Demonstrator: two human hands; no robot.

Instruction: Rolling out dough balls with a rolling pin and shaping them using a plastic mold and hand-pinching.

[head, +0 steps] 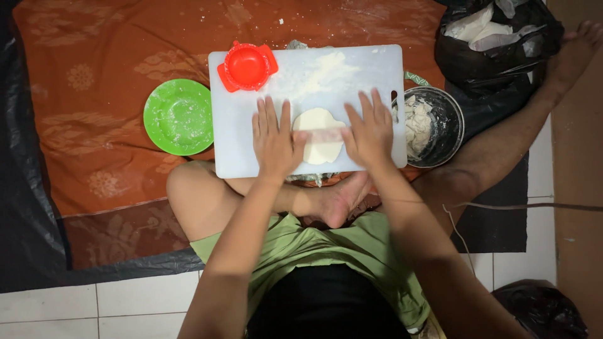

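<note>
A flat round of dough [319,144] is lain on the white cutting board [239,150], where a translucent rolling pin [323,135], partly hidden, is pressed by the left hand [275,139] and right hand [370,133], fingers stretched flat, gripping nothing. Dough lumps are held in the dark pot [440,125]; flour dusts the green bowl [179,117]. The red mould [247,66] lies beyond.

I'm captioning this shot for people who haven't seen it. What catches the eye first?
Both hands, left hand and right hand, press flat on a clear rolling pin across a pale dough round on the white cutting board. A red dumpling press sits at the board's far-left corner, and a floury green plate lies left of the board.
</note>
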